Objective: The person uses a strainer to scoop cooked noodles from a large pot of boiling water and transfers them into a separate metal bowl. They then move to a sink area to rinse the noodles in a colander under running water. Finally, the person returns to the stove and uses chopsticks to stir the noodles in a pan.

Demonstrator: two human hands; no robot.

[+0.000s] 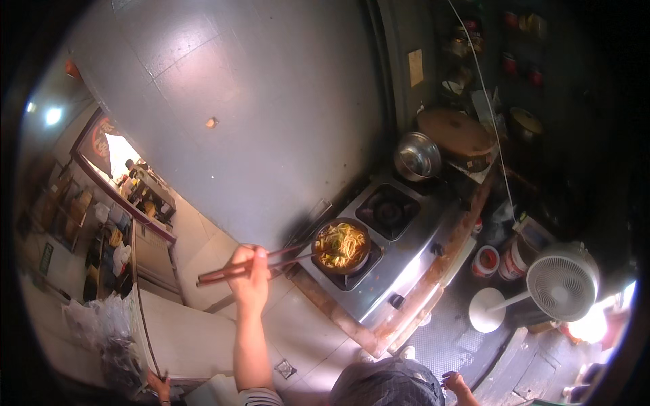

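Observation:
My left hand [249, 274] is closed around a pair of long dark chopsticks [288, 256], held almost level across the pan's left side. Their tips reach into a round pan [367, 262] on the nearer burner of a steel gas stove [379, 298]. Inside lie yellowish noodles [349, 242] with green pieces among them. My right hand [458, 384] hangs low beside my dark apron [386, 384], away from the stove. Its fingers look apart and nothing shows in them.
A second burner [388, 211] sits beyond the pan, with a metal bowl [417, 156] behind it. To the right stand a white fan [562, 281] and a red-and-white tub [485, 260]. Another person's hand [159, 387] touches the white counter [183, 338] at lower left.

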